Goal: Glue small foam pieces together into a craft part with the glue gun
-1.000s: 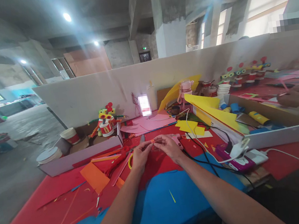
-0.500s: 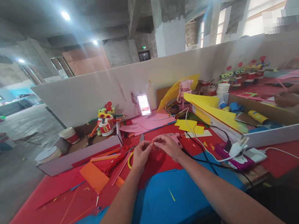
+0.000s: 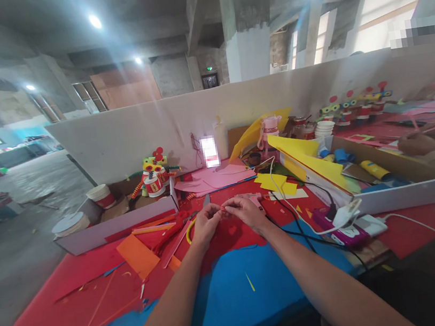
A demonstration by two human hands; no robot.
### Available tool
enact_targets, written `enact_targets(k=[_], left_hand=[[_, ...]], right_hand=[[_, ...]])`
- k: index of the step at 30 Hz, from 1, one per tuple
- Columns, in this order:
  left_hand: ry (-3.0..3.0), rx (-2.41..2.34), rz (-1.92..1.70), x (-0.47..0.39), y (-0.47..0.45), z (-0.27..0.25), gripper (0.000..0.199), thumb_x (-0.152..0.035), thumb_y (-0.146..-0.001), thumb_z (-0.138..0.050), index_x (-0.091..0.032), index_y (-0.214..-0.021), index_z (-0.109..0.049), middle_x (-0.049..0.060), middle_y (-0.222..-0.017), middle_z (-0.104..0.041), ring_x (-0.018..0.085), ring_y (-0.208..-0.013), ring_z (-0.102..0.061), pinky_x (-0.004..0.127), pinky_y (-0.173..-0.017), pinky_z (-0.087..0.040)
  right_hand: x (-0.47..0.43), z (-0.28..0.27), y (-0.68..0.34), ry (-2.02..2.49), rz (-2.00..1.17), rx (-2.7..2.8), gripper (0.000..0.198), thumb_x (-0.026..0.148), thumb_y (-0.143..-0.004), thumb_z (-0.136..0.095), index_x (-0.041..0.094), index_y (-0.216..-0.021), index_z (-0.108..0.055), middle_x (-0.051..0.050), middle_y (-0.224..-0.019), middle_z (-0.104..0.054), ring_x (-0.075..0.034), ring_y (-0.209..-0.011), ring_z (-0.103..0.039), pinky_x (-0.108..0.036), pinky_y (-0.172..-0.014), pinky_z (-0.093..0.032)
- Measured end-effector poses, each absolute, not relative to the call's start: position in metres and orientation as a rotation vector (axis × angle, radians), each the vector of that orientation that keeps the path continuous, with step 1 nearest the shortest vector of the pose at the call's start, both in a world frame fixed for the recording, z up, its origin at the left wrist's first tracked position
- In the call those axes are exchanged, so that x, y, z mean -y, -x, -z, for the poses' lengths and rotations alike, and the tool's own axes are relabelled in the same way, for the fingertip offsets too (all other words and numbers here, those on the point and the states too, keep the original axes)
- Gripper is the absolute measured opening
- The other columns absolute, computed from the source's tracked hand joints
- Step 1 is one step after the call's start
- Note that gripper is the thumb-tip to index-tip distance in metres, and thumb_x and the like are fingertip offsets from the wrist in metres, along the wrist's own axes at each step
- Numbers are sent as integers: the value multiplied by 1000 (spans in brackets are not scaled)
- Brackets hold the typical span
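Note:
Both hands meet above the red-covered table, fingertips almost touching. My left hand (image 3: 206, 224) pinches one side of a small red piece (image 3: 223, 209), perhaps paper; its exact kind is too small to make out. On the other side, my right hand (image 3: 248, 214) has thumb and forefinger closed on the same piece. A yellow handle loop (image 3: 189, 232) lies just left of my left hand, with a grey blade (image 3: 206, 200) beyond it. Behind my right hand sits a pink device (image 3: 256, 202), partly covered by the fingers.
Blue sheet (image 3: 254, 279) lies under my forearms. Orange paper (image 3: 138, 256) is on the left, near a box (image 3: 117, 231) bearing a paper-cup figure (image 3: 153, 180). Yellow cards (image 3: 279, 182), cables, a purple power strip (image 3: 342, 229) and a white box (image 3: 412, 194) stand right. Another person's hand (image 3: 417, 143) shows far right.
Almost nothing differs. My fingertips shift very slightly around the small red piece, and the other person's hand at far right moves a little.

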State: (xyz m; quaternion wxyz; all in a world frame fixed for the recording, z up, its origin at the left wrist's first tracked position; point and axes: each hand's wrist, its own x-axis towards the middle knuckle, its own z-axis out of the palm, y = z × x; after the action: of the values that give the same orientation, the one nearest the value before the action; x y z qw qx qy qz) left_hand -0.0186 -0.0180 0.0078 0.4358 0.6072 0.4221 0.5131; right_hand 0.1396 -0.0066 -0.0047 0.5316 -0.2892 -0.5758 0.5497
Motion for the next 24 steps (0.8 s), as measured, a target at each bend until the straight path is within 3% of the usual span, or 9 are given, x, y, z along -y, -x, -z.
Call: enact_targets(k=[8, 16, 24], left_hand=[[-1462, -1040, -1295, 18, 17, -9, 27, -40, -67, -74, -16, -71, -63, -1, -61, -60, 11, -56, -53, 23, -57, -41], [-1327, -897, -1261, 24, 14, -15, 29, -42, -71, -72, -16, -68, -62, -1, -56, -56, 10, -54, -49, 22, -58, -39], [-1305, -905, -1204, 26, 14, -18, 31, -41, -66, -77, -14, -71, -64, -1, -56, -58, 9, -53, -50, 21, -55, -39]], right_hand=[[7, 1, -143, 721, -991, 1601, 20, 37, -83, -60, 24, -93, -71, -4, -97, -72, -21, -92, -65, -37, -87, -50], [15, -8, -144, 608, -1152, 1572, 19, 39, -81, -63, 22, -90, -66, -2, -82, -68, -17, -79, -64, -33, -78, -52], [8, -1, -147, 653, -1057, 1622, 19, 37, -82, -62, 23, -91, -69, -3, -86, -70, -19, -82, -65, -33, -79, -51]])
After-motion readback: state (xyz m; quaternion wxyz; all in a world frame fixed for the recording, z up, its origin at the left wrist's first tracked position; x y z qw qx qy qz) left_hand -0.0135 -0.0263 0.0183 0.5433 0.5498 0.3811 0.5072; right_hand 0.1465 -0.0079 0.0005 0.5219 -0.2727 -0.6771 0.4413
